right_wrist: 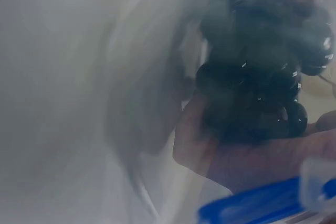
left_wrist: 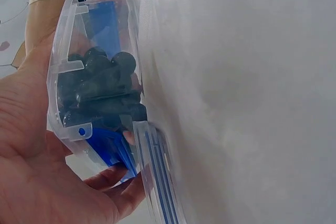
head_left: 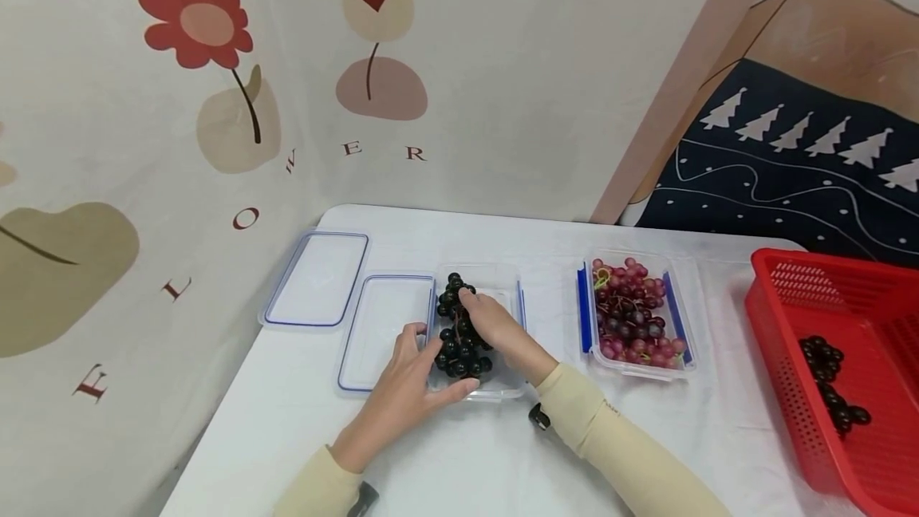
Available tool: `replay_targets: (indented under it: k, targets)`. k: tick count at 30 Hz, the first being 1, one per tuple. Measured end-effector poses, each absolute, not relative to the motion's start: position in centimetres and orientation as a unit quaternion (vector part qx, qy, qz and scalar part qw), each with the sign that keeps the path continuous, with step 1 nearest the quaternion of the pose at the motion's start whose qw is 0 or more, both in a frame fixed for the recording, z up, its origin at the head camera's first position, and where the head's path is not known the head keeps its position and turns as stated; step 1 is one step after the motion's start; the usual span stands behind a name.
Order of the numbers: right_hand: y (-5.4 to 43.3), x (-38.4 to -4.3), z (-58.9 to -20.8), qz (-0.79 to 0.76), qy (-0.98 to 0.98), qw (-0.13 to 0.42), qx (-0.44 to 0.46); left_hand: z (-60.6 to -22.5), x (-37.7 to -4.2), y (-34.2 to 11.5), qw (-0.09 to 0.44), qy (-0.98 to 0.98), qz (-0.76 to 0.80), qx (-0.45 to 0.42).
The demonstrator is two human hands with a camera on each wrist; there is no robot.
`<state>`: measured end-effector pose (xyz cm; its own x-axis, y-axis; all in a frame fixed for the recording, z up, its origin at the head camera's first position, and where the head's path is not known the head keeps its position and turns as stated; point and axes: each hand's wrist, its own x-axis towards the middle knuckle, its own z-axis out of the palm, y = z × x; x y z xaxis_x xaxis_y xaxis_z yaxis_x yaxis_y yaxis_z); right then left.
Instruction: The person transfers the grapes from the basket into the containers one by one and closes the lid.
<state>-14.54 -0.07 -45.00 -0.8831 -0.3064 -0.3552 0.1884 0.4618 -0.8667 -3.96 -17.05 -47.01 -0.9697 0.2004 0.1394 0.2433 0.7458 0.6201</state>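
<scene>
A bunch of black grapes [head_left: 459,341] lies in a clear plastic container [head_left: 513,389] at the table's middle. My right hand [head_left: 498,329] grips the bunch from above, its thumb against the upper grapes. My left hand [head_left: 402,385] is spread around the container's near left corner, thumb along the front and fingers by the left side. The left wrist view shows its fingers [left_wrist: 128,195] at the blue latch flap [left_wrist: 110,148], with grapes visible through the wall. Dark grapes [right_wrist: 257,72] also show blurrily through clear plastic in the right wrist view.
Two clear lids with blue seals lie to the left, one lid [head_left: 316,278] farther back and another lid [head_left: 384,333] beside the container. A second container [head_left: 675,369] on the right holds red and dark grapes [head_left: 632,313]. A red basket [head_left: 890,389] with black grapes [head_left: 826,381] stands far right.
</scene>
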Motion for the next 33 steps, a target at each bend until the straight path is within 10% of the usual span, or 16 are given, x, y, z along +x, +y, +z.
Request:
replay_targets:
  k: [9, 26, 33]
  targets:
    - [-0.74, -14.55, -45.64, -0.459, 0.875, 0.111, -0.104, -47.02, -4.19, -17.09, 0.063, -0.935, -0.322, -0.136]
    - [-0.64, -14.93, -45.59, -0.549, 0.809, 0.212, 0.002, -47.31, -4.24, -17.00, 0.044, -0.934, -0.326, -0.136]
    - [-0.66, -14.75, -45.69, -0.495, 0.854, 0.150, -0.061, -47.32, -4.04, -17.03, 0.039, -0.935, -0.326, -0.134]
